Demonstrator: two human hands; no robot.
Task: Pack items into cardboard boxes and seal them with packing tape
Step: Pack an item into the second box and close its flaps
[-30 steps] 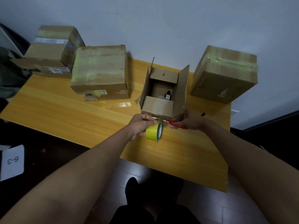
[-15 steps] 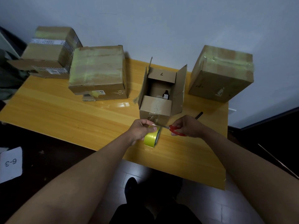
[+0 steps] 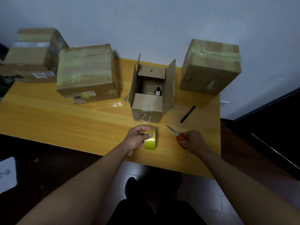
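Observation:
A small open cardboard box [image 3: 146,109] stands mid-table with its flaps up and clear tape stuck on its front face. A small dark bottle [image 3: 157,91] sits inside it. My left hand [image 3: 136,139] grips a yellow-green roll of packing tape [image 3: 150,141] just in front of the box. To the right, my right hand [image 3: 194,142] holds red-handled scissors [image 3: 176,135], blades pointing up-left toward the box, apart from it.
Sealed cardboard boxes stand at the back: one at the right [image 3: 209,67], one left of centre [image 3: 86,73], another at the far left [image 3: 32,54]. A black pen [image 3: 187,114] lies right of the open box. The yellow wooden table [image 3: 65,120] ends close to my body.
Both hands have drawn back from the box's front face toward me. The tape roll and the scissors have separated, and the tape strip between roll and box is gone.

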